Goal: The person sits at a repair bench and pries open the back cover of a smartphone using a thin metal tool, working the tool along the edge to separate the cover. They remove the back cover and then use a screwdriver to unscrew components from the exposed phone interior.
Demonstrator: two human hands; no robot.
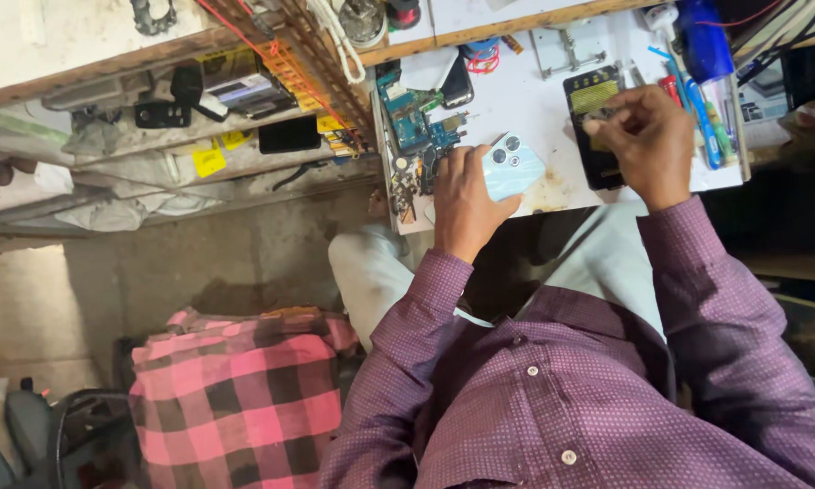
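**Both hands busy at the near edge of a crowded bench**

Nearest to me is my purple sleeve, and to the left of it a pink checked cloth (pixel 231 398) draped low over the floor. Past my knees, the near edge of the white worktop (pixel 534 118) runs just under both wrists. My left hand (pixel 465 197) lies curled over that edge, fingers closed on a pale blue phone back cover (pixel 513 166) that rests flat just inside it. My right hand (pixel 641 143) is pinched narrow, fingertips together over the opened phone (pixel 592 127), a dark slab lying lengthwise; what they pinch I cannot tell. Between the two hands I see a little bare white surface. Left of the cover, circuit boards (pixel 415 122) crowd the left edge. At the right edge lie blue-handled tools (pixel 697 100). Farther left, cluttered shelves (pixel 199 118).
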